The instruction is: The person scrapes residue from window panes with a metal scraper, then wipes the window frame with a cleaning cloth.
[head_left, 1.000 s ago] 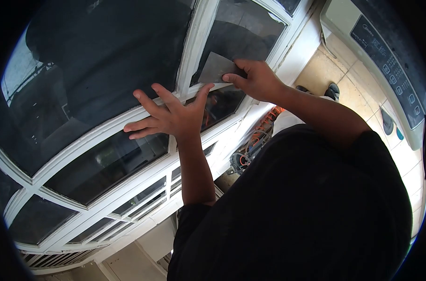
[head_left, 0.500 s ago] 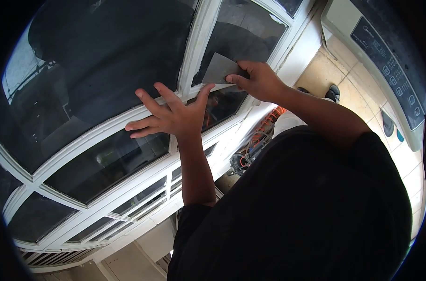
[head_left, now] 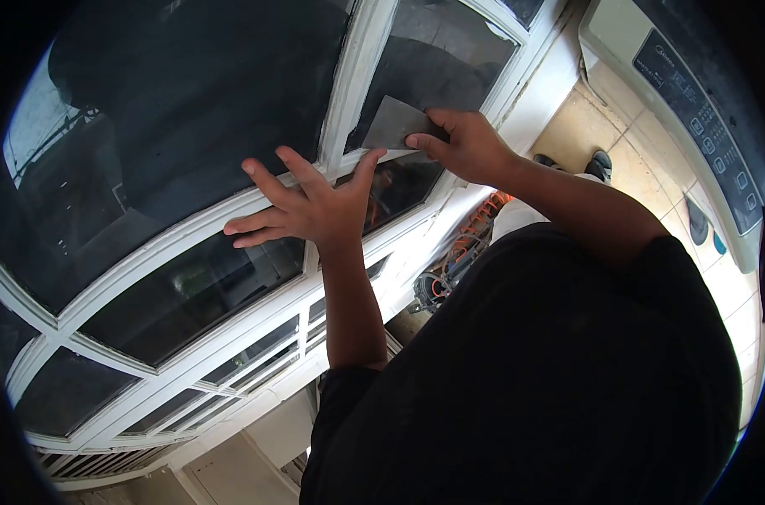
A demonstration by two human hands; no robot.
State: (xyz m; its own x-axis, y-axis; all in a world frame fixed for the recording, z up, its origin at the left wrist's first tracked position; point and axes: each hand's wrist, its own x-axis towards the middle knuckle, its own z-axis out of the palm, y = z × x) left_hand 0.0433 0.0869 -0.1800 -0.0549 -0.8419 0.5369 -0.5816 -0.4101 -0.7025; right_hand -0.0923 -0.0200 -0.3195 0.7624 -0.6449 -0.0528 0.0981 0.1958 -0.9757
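Observation:
My right hand (head_left: 471,145) pinches a grey piece of sandpaper (head_left: 392,124) between thumb and fingers. The flat sheet overlaps a dark glass pane and its lower edge is right at a white window bar (head_left: 374,157). My left hand (head_left: 319,202) has its fingers spread wide and holds nothing. It overlaps the joint of the white window frame (head_left: 189,217), with the thumb tip close to the sandpaper's lower corner. Dark glass panes (head_left: 206,101) lie around both hands, and some reflect the surroundings.
At the upper right stands a Midea appliance with a button panel (head_left: 693,126). Below the window are an orange coiled hose (head_left: 469,231) and a dark device (head_left: 433,289). Shoes (head_left: 599,165) show on the tiled floor (head_left: 643,160). Smaller white-framed panes (head_left: 260,349) continue lower left.

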